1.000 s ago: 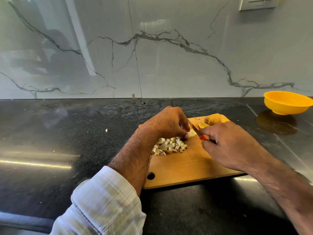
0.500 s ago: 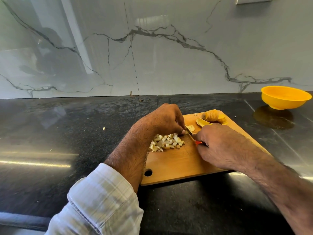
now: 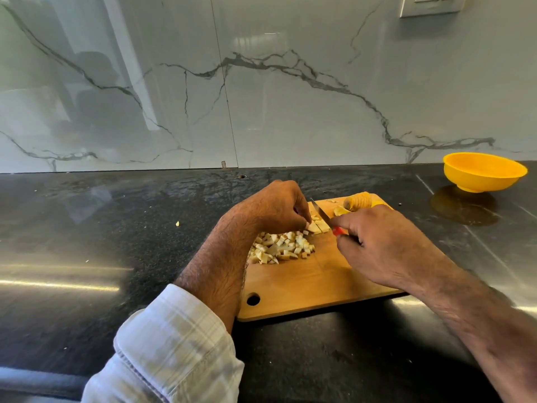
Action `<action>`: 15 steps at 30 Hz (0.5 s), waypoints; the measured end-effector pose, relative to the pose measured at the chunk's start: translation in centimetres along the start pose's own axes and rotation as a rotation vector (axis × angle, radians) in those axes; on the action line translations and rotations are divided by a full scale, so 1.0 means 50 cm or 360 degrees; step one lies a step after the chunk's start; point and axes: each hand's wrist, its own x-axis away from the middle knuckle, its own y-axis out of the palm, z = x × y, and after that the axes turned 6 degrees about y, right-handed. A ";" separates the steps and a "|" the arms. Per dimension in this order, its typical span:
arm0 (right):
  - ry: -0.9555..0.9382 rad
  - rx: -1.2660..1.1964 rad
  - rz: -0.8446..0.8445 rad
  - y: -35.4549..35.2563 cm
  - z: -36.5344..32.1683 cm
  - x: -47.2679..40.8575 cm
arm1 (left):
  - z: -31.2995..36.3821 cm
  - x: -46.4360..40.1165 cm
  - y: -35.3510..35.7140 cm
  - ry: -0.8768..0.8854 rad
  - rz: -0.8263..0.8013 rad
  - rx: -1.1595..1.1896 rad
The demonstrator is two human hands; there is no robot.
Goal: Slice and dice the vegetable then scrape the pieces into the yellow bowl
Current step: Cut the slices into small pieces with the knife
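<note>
Head view, nearest first: my white plaid sleeve [image 3: 174,344] sat low at the left over the dark tabletop [image 3: 87,242]. The wooden cutting board [image 3: 305,286] lay on the tabletop, hanging hole at its near left corner. My right hand [image 3: 383,245] had its fingers curled round a knife [image 3: 321,214], red handle just showing at the thumb, blade angled up and left over the board. My left hand [image 3: 270,207] had its fingers bent down, tips pinching the vegetable strips [image 3: 318,226] right beside the blade. A pile of diced pieces [image 3: 280,247] lay on the board just near of that hand, partly under my wrist. At the board's far edge lay an uncut vegetable chunk [image 3: 357,201] and a slice [image 3: 338,211], partly hidden by my right hand. A stray bit [image 3: 177,223] lay on the tabletop well left of the board. The yellow bowl [image 3: 483,171] stood far right on the tabletop, well apart from the board, near the marble wall [image 3: 261,97]. A socket plate [image 3: 430,5] was on the wall, top right.
</note>
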 end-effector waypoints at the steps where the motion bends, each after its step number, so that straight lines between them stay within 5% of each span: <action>1: -0.0011 -0.0028 -0.0011 -0.002 -0.003 0.001 | -0.001 0.000 -0.001 -0.0002 -0.0016 -0.0006; 15: 0.0066 0.0172 -0.0411 -0.002 -0.049 -0.009 | -0.005 -0.006 0.000 -0.0035 -0.0079 -0.0015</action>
